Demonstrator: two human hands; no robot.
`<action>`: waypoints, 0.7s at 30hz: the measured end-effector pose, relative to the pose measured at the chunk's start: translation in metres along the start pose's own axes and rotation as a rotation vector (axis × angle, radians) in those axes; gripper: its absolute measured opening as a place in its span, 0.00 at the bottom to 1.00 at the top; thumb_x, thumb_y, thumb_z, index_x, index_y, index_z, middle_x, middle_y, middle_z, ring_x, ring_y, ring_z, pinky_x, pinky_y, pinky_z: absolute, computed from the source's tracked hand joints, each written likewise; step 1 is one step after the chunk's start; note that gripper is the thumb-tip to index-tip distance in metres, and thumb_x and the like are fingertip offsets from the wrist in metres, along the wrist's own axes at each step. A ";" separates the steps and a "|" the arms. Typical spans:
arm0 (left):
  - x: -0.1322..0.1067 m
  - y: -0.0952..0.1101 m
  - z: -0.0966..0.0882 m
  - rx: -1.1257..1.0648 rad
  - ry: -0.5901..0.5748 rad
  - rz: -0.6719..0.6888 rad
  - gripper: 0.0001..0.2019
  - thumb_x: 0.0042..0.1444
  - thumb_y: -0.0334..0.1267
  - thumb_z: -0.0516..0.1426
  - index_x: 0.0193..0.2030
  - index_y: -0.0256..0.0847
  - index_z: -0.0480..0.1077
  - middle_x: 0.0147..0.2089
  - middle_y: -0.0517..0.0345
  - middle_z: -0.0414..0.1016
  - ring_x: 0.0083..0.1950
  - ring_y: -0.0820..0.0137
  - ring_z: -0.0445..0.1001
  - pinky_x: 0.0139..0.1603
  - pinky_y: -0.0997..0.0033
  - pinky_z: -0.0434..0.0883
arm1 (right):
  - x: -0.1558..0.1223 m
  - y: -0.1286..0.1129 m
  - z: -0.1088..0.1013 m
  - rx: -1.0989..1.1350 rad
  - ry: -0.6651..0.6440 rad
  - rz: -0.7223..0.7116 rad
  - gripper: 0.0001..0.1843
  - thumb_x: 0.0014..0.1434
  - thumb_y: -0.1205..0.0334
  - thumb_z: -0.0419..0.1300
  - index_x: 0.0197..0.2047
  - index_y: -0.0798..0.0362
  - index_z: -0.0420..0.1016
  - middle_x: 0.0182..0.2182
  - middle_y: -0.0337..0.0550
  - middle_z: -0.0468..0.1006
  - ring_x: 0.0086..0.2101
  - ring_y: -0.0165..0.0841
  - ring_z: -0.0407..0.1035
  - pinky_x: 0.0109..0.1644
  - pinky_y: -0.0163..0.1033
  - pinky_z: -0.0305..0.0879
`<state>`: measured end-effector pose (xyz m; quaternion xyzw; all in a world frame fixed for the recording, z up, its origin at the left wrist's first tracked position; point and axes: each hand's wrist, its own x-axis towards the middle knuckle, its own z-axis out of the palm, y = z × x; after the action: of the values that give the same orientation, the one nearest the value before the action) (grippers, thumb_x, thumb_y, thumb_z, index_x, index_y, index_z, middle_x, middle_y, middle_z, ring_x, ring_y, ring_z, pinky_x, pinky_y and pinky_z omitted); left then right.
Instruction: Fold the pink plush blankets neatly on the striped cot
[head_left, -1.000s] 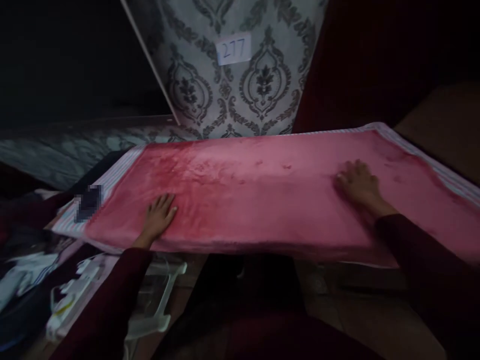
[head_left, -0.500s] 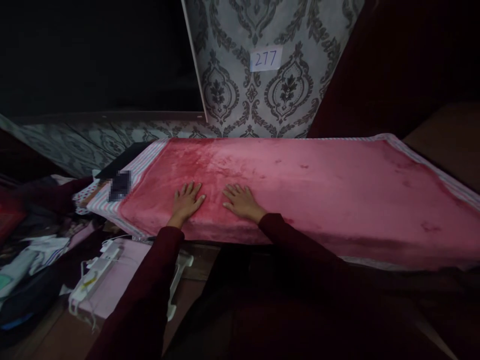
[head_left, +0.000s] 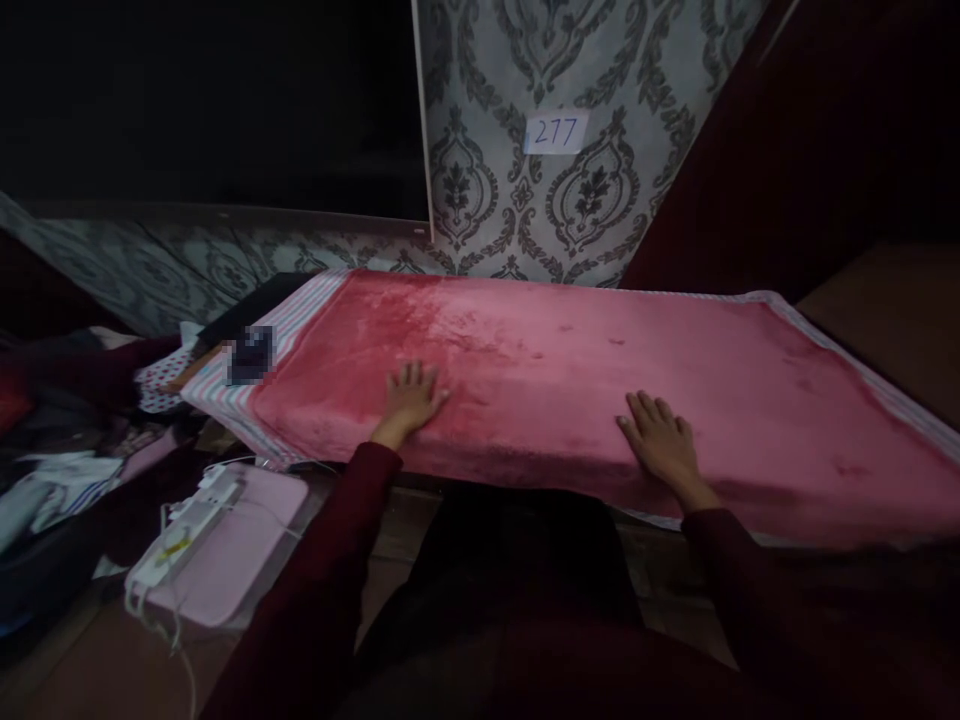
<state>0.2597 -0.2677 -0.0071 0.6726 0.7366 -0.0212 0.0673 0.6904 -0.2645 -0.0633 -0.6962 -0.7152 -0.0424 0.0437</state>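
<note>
So the left hand is palm down with the fingers fanned out, resting on a fuzzy pink blanket. The right hand is flat on it too, fingers a bit apart, well away from the left one and closer to the front edge. Neither's gripping anything. Both arms are in dark maroon sleeves.

The blanket's laid out long in front of the person, drooping over the front edge, with a striped border at the left end. Some dark thing sits on that border, but it's pixelated, so can't tell what it is. Down on the left there's a white power strip on a pale pink panel. Behind it all: patterned wallpaper, a paper reading "277" and a big black screen.
</note>
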 end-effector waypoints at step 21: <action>0.060 -0.048 -0.023 -0.343 0.289 0.052 0.32 0.69 0.47 0.55 0.76 0.35 0.58 0.80 0.36 0.50 0.81 0.47 0.48 0.78 0.38 0.52 | 0.001 0.002 0.019 0.045 0.151 -0.061 0.37 0.73 0.45 0.36 0.73 0.55 0.64 0.71 0.56 0.64 0.69 0.54 0.57 0.66 0.64 0.60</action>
<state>0.2057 -0.2104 0.0051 0.6661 0.7139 0.2027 0.0751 0.6923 -0.2613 -0.0817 -0.6676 -0.7317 -0.0800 0.1120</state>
